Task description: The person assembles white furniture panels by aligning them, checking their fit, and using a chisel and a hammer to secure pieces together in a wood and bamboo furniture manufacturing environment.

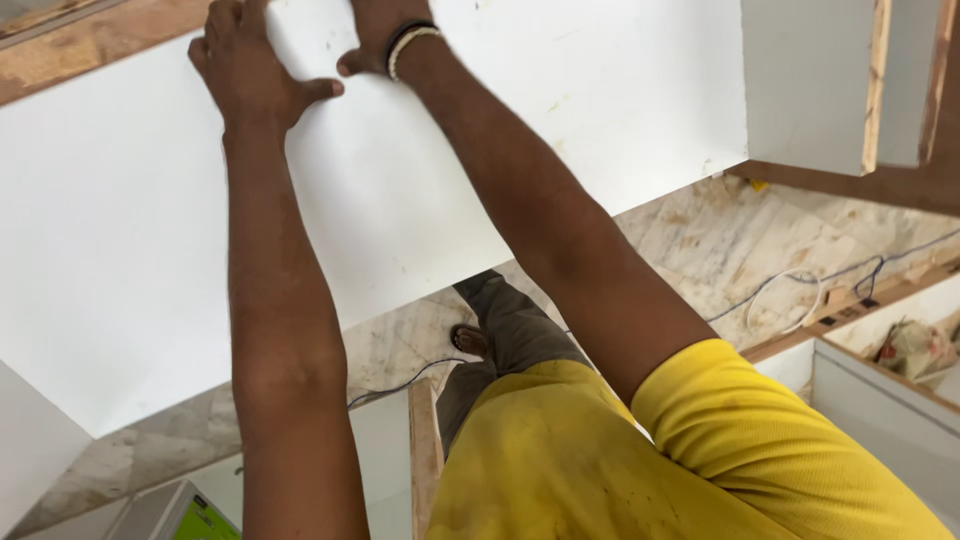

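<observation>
Both palms flat on the white laminate panel (400,180) in front of me: left hand (250,70) and right hand (385,35) spread open near its top edge, pressing, not gripping. Risk, I judge: smooth face, palms slip, panel tips toward my foot (468,340).

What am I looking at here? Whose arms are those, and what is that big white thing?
The picture comes from a camera worn on a person's head, looking down, so the arms are that person's own. There is no machine, just two bare hands. The left hand and the right hand both press flat against a big white board, near its far edge. The right wrist wears bands. Below you see the person's yellow shirt, dark trousers and one foot on a marble floor. A thin cable lies across that floor. Nothing is gripped; the hands only rest on the board.
</observation>
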